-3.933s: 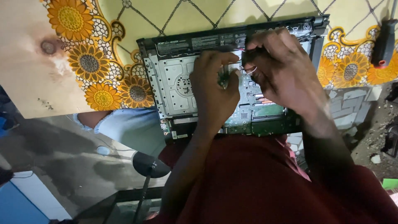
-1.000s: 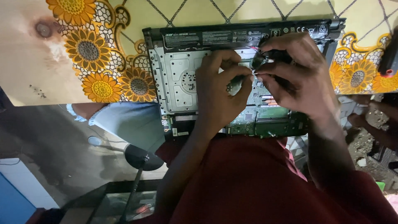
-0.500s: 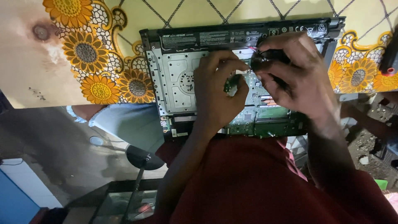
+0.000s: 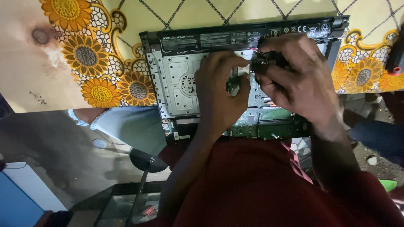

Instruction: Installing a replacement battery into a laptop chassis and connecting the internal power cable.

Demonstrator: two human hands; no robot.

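On the flowered cloth (image 4: 105, 88) lies the opened laptop (image 4: 176, 84), its far edge a black battery strip (image 4: 219, 38). Left hand (image 4: 219, 94) sits over the middle, fingers curled narrow onto the green board (image 4: 269, 115). Just right, the right hand (image 4: 301, 84) pinches a small black part (image 4: 267, 61), touching the left fingertips. Both hands hide most of the board. Near left, a black stand (image 4: 145, 162) over the dark floor

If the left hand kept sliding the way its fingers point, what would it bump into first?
Probably the right hand, whose fingers pinch a small black part just beyond the left hand's fingertips; depth is unclear.
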